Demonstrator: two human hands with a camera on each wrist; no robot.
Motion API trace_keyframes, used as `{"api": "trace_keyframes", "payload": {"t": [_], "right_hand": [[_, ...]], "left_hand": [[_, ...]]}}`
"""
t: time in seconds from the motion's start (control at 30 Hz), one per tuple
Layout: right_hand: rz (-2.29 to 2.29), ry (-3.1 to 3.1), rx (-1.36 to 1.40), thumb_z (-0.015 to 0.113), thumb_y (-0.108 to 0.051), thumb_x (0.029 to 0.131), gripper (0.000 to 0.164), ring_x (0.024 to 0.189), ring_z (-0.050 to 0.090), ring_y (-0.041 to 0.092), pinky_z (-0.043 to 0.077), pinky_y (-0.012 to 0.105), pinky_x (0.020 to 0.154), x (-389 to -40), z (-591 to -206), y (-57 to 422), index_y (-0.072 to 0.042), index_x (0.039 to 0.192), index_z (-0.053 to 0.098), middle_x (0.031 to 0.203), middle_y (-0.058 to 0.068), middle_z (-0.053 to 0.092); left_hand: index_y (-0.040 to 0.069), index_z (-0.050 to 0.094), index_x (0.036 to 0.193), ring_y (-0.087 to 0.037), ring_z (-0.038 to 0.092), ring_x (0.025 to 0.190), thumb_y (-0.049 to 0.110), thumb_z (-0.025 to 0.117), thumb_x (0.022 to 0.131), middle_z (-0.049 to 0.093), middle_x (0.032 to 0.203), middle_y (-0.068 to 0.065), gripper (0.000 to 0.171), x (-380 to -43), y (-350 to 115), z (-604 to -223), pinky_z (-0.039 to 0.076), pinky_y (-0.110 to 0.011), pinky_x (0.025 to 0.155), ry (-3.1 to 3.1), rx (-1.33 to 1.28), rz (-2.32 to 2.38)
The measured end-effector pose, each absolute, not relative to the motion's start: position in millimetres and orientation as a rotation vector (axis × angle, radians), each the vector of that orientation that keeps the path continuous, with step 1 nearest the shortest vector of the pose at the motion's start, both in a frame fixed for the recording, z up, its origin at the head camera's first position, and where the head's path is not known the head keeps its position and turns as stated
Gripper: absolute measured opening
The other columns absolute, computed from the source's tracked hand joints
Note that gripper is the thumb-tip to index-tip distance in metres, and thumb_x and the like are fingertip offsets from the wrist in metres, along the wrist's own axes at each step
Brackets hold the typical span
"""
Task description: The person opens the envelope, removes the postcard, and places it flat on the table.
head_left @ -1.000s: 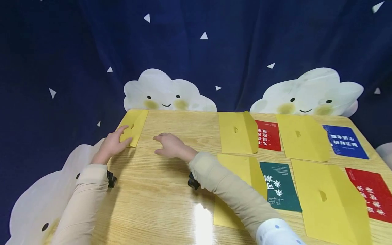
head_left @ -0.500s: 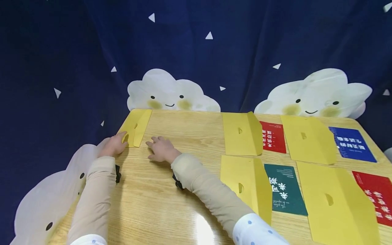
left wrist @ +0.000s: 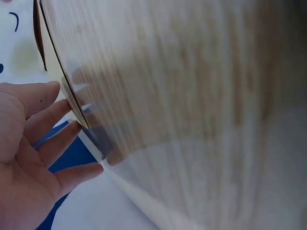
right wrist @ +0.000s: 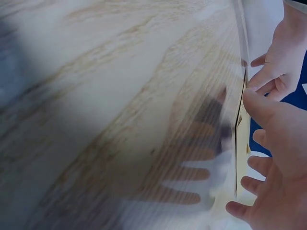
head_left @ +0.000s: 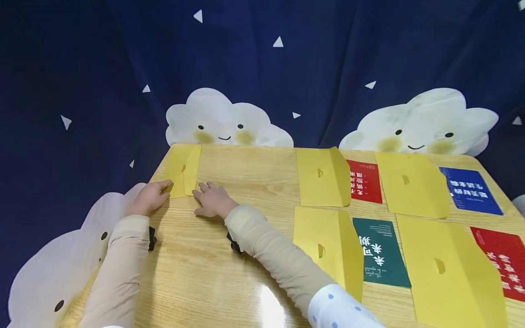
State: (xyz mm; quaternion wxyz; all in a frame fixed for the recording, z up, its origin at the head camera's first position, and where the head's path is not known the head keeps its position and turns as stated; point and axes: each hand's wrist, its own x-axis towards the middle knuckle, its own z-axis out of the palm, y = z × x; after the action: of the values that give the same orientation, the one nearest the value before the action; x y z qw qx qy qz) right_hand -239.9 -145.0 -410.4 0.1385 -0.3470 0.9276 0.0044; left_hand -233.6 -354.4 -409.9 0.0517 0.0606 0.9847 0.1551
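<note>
A yellow envelope (head_left: 179, 160) with its flap folded out to the right lies at the far left corner of the table. My left hand (head_left: 149, 197) is at the envelope's near left corner, fingers loosely extended. In the left wrist view, the left fingertips (left wrist: 76, 125) are by the envelope's edge; whether they touch is hard to tell. My right hand (head_left: 214, 199) is palm down with spread fingers, its fingertips close to the near right corner of that envelope. Over in the right wrist view, the envelope (right wrist: 242, 148) shows as a thin strip beside the right fingers.
Several yellow envelopes with flaps out lie on the right side, such as one (head_left: 317, 175) at the back. Beside them are a red card (head_left: 365, 181), a blue card (head_left: 471, 190), a green card (head_left: 381, 253) and another red card (head_left: 502, 259). A blue curtain (head_left: 246, 54) hangs behind the table.
My right hand has moved left, close to the envelope, and its fingers have spread. My left hand has come down to the near left corner. The envelope's near end has shifted slightly right.
</note>
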Motion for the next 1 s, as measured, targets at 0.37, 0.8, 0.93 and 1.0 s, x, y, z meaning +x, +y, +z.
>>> {"api": "trace_keyframes", "payload": {"t": [0.37, 0.8, 0.93, 1.0], "right_hand": [[0.071, 2.59, -1.012, 0.041, -0.059, 0.087, 0.072, 0.138, 0.006, 0.017, 0.017, 0.043, 0.107, -237.9, -411.9, -144.1, -0.026, 0.146, 0.018, 0.151, -0.01, 0.009], [0.218, 2.604, -1.003, 0.043, -0.061, 0.086, 0.07, 0.137, 0.012, 0.017, 0.019, 0.04, 0.106, -226.5, -403.1, -140.7, -0.03, 0.145, 0.023, 0.15, -0.013, 0.013], [0.234, 2.59, -0.984, 0.042, -0.062, 0.085, 0.069, 0.137, 0.014, 0.016, 0.02, 0.039, 0.106, -225.6, -403.3, -139.2, -0.031, 0.144, 0.025, 0.149, -0.014, 0.016], [0.24, 2.587, -0.972, 0.043, -0.061, 0.086, 0.067, 0.136, 0.016, 0.016, 0.021, 0.039, 0.105, -227.1, -405.2, -138.3, -0.032, 0.144, 0.026, 0.149, -0.014, 0.018]], "left_hand": [[-0.01, 0.048, 0.125, -0.046, 0.042, 0.115, 0.005, 0.059, 0.084, 0.047, 0.124, -0.031, 0.045, -235.9, -355.5, -404.3, 0.033, -0.054, 0.094, 3.004, 0.237, 0.636], [0.0, 0.022, 0.142, -0.054, -0.004, 0.128, 0.053, 0.054, 0.084, 0.004, 0.142, -0.036, 0.085, -243.4, -350.1, -400.4, 0.003, -0.074, 0.09, 2.779, 0.104, 0.282], [0.001, 0.025, 0.141, -0.056, 0.0, 0.127, 0.053, 0.055, 0.083, 0.007, 0.14, -0.038, 0.083, -243.1, -344.8, -401.8, 0.006, -0.075, 0.089, 2.783, 0.117, 0.231], [0.001, 0.026, 0.141, -0.056, 0.003, 0.127, 0.052, 0.056, 0.083, 0.01, 0.139, -0.039, 0.083, -242.5, -341.0, -401.4, 0.008, -0.075, 0.088, 2.786, 0.129, 0.219]]}}
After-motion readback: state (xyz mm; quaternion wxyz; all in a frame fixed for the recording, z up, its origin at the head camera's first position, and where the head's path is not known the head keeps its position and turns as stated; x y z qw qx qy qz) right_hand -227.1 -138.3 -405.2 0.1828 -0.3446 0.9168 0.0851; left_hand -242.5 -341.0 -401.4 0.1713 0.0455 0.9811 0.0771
